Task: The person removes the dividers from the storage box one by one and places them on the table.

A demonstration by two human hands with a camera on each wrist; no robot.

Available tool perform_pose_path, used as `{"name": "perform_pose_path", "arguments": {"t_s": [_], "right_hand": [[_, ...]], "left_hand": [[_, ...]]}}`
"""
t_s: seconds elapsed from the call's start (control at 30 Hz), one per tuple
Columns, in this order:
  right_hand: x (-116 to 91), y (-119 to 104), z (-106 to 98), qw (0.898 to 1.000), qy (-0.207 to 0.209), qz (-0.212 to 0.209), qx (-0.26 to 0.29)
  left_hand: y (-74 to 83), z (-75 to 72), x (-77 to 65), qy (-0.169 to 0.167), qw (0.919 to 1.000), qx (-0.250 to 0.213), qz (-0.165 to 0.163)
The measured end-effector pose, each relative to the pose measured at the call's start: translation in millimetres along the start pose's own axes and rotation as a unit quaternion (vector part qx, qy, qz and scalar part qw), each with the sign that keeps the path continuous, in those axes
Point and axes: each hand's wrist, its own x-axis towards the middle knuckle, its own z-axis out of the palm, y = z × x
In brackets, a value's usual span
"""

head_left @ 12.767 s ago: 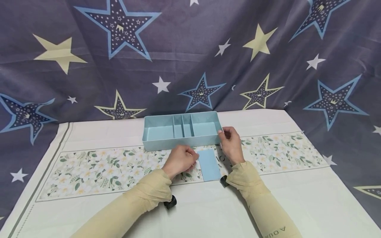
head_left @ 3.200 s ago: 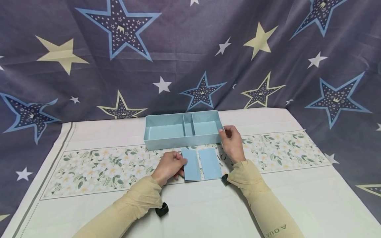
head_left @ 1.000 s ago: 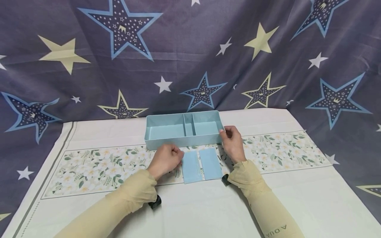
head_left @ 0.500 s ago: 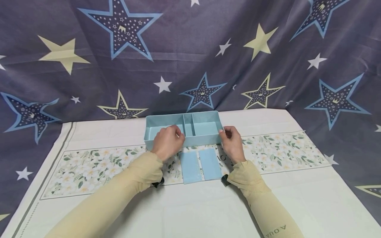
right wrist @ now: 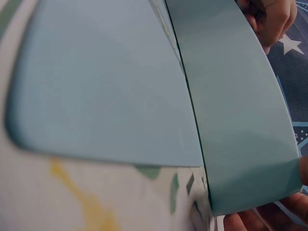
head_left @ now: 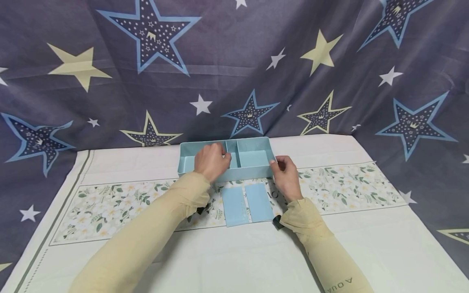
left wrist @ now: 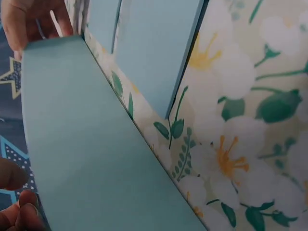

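A light-blue divided organizer box [head_left: 247,172] stands at the back of the table, with two upright dividers [head_left: 238,154] inside. My right hand [head_left: 286,178] holds its right front corner, thumb on the rim and fingers behind the end wall. Over the box, close to the left divider [head_left: 226,145], is my left hand [head_left: 211,162]; it hides part of that divider. Its fingertips [left wrist: 30,209] show past the front wall [left wrist: 91,144] in the left wrist view, with a gap between them. Two flat blue divider panels [head_left: 235,206] [head_left: 259,202] lie side by side before the box.
A white tablecloth [head_left: 238,260] with a floral band [head_left: 340,187] covers the table. Right behind the box hangs a dark star-patterned curtain [head_left: 209,61]. Black wrist straps [head_left: 277,222] show below the sleeves.
Since the oldest frame, one divider has left the box and lies as the left panel. In the last second my left hand moved from that panel up over the box. The right hand stayed put.
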Motion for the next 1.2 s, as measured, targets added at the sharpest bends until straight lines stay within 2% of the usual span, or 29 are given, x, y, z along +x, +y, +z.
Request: {"name": "perform_pose_path", "arguments": {"t_s": [0.4, 0.53, 1.03, 1.2], "right_hand": [[-3.8, -13.2, -6.3, 1.000, -0.016, 0.005, 0.005], [-0.9, -8.0, -1.6, 1.000, -0.004, -0.002, -0.006], [-0.9, -4.8, -2.0, 1.000, 0.002, -0.002, 0.000], [-0.7, -4.7, -2.1, 1.000, 0.005, -0.002, -0.001]], "left_hand": [[0.7, 12.0, 11.4, -0.021, 0.9982, 0.047, -0.030], [2.1, 13.5, 13.5, -0.020, 0.9974, 0.057, -0.039], [7.5, 18.5, 19.8, -0.041, 0.9953, 0.060, -0.065], [9.1, 20.4, 21.6, -0.041, 0.9953, 0.061, -0.062]]}}
